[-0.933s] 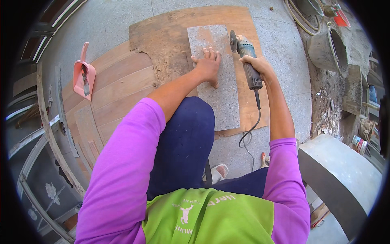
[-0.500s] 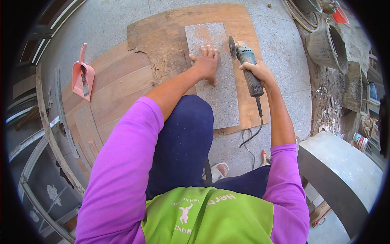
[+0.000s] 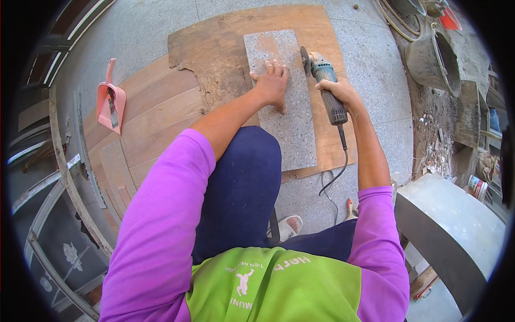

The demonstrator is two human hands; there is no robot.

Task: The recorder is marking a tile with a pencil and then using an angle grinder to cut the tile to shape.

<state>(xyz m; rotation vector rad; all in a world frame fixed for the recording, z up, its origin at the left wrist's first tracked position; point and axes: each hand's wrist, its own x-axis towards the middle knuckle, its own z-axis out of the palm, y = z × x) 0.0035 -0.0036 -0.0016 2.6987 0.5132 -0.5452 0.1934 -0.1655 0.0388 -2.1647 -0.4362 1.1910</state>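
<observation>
A long speckled grey stone slab (image 3: 292, 137) lies on a sheet of plywood (image 3: 225, 37). My left hand (image 3: 272, 86) rests flat on the slab, fingers spread, pressing near its left edge. In my right hand (image 3: 341, 92) is a teal and dark grey angle grinder (image 3: 333, 107), gripped round its body. The grinder's cutting disc (image 3: 306, 61) stands on edge at the slab's right side, close to its far right corner; whether it touches the stone I cannot tell. A black power cord (image 3: 343, 155) trails from the tool toward me.
At left, a pink dustpan (image 3: 119, 96) with a trowel-like tool in it sits by wooden planks (image 3: 155, 107). Metal frames (image 3: 43, 214) line the left edge. To the right are a grey bucket (image 3: 424, 61), a coiled hose (image 3: 399, 27), rubble and a curved grey slab (image 3: 450, 209).
The grinder and my right hand have shifted very slightly, toward the left. My left hand and the stone slab stay in place.
</observation>
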